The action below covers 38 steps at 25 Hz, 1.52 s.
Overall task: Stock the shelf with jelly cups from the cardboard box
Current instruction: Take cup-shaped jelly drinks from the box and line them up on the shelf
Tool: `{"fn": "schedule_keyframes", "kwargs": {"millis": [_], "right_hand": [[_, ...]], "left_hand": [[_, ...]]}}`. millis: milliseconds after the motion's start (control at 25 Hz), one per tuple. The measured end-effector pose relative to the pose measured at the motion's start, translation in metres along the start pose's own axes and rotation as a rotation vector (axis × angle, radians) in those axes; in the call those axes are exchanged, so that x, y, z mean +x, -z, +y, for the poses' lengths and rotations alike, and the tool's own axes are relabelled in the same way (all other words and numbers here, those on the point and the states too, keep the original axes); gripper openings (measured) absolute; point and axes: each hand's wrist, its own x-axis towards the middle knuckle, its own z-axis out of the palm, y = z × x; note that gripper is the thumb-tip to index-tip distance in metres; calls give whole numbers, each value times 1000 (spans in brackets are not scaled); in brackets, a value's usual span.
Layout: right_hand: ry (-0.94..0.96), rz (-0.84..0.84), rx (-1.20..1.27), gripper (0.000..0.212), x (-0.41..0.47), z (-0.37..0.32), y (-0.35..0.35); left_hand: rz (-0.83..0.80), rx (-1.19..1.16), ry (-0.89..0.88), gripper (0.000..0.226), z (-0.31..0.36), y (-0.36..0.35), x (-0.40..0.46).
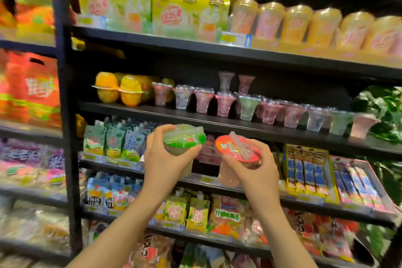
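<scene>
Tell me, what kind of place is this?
Most likely a shop's snack aisle. Dark shelves hold rows of packaged snacks, price tags sit on their edges, and matching jelly cups stand lined up. The left hand and right hand each hold a cup.

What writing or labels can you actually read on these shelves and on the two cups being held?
None reads with certainty; the picture is motion-blurred.
Yellow carton: red round logo, characters smeared.
Orange bag: white characters, unreadable.
Green-lidded cup in the left hand: print too small.
Red-lidded cup in the right hand: label too small.
Shelf price tag: blurred.
</scene>
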Motion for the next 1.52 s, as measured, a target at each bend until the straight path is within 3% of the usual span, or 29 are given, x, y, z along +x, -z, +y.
{"fn": "schedule_keyframes", "kwargs": {"millis": [440, 600, 880, 1120, 1360, 1520], "right_hand": [[62, 20, -9, 51, 102, -25, -108], [19, 101, -34, 50, 146, -16, -152], [-20, 88, -94, 54, 195, 18, -206], [-34, 20, -112, 62, 215, 41, -226], [-21, -110, -107, 64, 225, 52, -222], [-49, -145, -52, 42, 226, 56, -207]], "left_hand": [[81, 66, -45, 57, -40, 30, 145], [81, 96, -43, 61, -65, 24, 197], [46, 182, -53, 63, -105, 3, 248], [61, 230, 10, 62, -133, -12, 264], [-76, 278, -19, 64, -147, -1, 275], [-126, 241, -149, 49, -153, 19, 285]]}}
